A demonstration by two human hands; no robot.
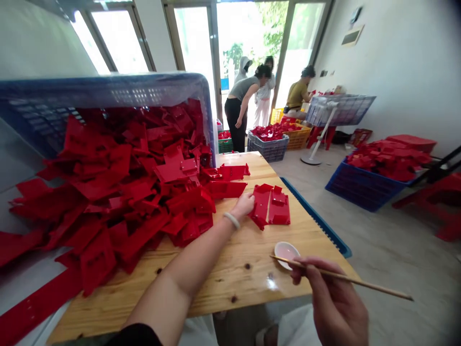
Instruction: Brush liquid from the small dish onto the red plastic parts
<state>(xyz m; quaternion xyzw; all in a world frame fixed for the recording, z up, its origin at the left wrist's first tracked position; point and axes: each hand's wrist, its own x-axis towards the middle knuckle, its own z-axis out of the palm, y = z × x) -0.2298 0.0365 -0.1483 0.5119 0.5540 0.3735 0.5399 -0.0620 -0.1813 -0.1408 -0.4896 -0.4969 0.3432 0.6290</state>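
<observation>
Red plastic piece point(271, 207) touching left fingers point(249, 200), grip unclear, stick point(345, 278) pinched in right fingers point(304, 270)

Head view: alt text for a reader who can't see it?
The left hand touches a moulded red plastic piece on a wooden table; the right hand holds a thin wooden stick beside a small white dish. A tipped blue crate spills more red pieces.
</observation>
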